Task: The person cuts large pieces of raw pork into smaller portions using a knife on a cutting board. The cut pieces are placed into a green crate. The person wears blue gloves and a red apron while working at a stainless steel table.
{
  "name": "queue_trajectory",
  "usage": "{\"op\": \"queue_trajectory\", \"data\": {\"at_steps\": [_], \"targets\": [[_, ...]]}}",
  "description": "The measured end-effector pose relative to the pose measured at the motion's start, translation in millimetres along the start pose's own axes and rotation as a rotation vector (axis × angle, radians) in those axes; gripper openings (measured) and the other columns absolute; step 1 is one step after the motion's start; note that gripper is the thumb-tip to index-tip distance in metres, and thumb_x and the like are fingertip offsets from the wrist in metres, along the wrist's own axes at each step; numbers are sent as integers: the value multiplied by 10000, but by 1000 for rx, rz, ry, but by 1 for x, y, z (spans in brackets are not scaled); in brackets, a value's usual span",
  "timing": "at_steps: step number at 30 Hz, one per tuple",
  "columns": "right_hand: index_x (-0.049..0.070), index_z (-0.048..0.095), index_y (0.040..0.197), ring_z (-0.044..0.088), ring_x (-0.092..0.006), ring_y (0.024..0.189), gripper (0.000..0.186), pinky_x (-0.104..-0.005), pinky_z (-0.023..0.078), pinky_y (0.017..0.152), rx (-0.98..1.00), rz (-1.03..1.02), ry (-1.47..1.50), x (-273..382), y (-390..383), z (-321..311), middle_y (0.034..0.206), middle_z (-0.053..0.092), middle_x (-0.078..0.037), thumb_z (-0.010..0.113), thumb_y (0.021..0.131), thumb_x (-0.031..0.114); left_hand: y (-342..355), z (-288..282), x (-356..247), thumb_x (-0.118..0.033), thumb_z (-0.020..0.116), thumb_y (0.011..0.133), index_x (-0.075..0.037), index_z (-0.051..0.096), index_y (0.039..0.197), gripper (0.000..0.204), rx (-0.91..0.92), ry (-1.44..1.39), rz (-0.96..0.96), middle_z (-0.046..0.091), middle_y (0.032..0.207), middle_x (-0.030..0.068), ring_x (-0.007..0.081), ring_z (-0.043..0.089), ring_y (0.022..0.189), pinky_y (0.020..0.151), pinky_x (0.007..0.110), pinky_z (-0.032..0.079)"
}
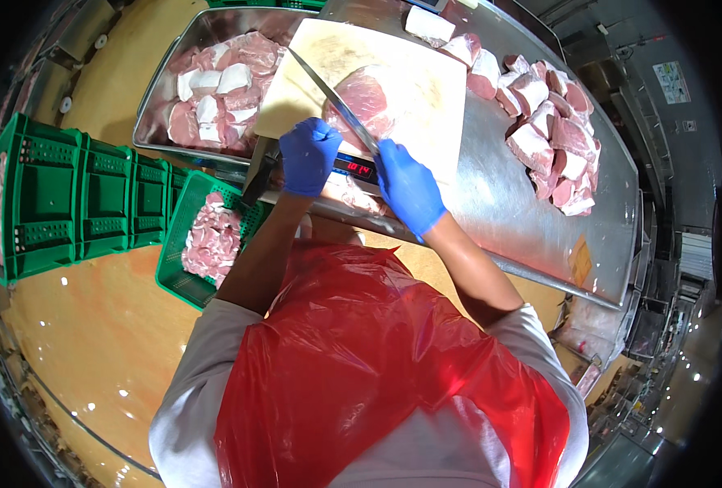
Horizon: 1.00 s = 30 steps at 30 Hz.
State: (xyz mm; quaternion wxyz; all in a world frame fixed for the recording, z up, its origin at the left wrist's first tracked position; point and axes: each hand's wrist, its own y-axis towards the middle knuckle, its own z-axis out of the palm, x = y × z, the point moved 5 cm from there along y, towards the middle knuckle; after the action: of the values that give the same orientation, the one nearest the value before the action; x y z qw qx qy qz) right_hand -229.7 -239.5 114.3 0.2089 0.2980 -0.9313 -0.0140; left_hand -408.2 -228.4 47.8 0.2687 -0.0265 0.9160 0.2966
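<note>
My right hand (410, 185), in a blue glove, grips a long knife (322, 88) by its handle. The blade points up and to the left, crossing above a large round cut of raw meat (366, 99) on the white cutting board (431, 81). Next to the board's near edge, my left hand (309, 158), also gloved in blue, is closed in a fist; whatever it may hold is hidden. Between the two hands glows the red display of a scale (354, 168), partly covered by the board.
Left of the board stands a metal tray (151, 114) of meat pieces. Several cut chunks (568, 138) are piled on the steel table (491, 191) at right. Below left, a green crate (180, 281) holds trimmings, beside stacked green crates (52, 191). A dark object (258, 175) sits by my left wrist.
</note>
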Motion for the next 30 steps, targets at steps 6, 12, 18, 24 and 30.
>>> {"op": "queue_trajectory", "data": {"at_steps": [6,12,18,24,30], "targets": [[32,443,1148,665,-451,747,338,-513,550,633,121,-23,-130,12,33,17,980,620,-275,623,864,70,-7,-12,3,-21,714,759,-50,651,687,100,-113,-413,-209,647,663,125,264,648,576,570,357,513],[26,461,1133,651,-474,794,272,-529,524,661,485,90,-99,-62,-86,-48,910,637,-283,598,899,50,-20,-47,25,-44,698,810,-81,632,728,112,-182,-392,-275,574,644,94,289,597,610,603,381,493],[23,490,1036,601,-493,782,160,-517,488,629,15,-33,-44,-25,-63,-75,888,606,-273,591,968,126,-26,-33,-26,-156,710,868,-71,703,1094,242,-42,-474,-64,654,1035,115,257,656,838,724,334,550],[45,484,1042,617,-468,748,172,-523,497,618,27,-18,-76,-21,-34,-51,878,605,-257,573,987,182,-14,-8,-36,-104,708,815,-62,690,1033,222,118,-217,138,646,1058,130,299,628,1006,842,399,540],[76,481,1156,676,-418,750,276,-493,546,619,361,15,-332,-28,-40,-50,890,639,-230,604,930,177,-34,-11,-19,-63,741,795,-13,658,946,180,-132,-414,322,628,962,157,324,632,886,779,414,536]]}}
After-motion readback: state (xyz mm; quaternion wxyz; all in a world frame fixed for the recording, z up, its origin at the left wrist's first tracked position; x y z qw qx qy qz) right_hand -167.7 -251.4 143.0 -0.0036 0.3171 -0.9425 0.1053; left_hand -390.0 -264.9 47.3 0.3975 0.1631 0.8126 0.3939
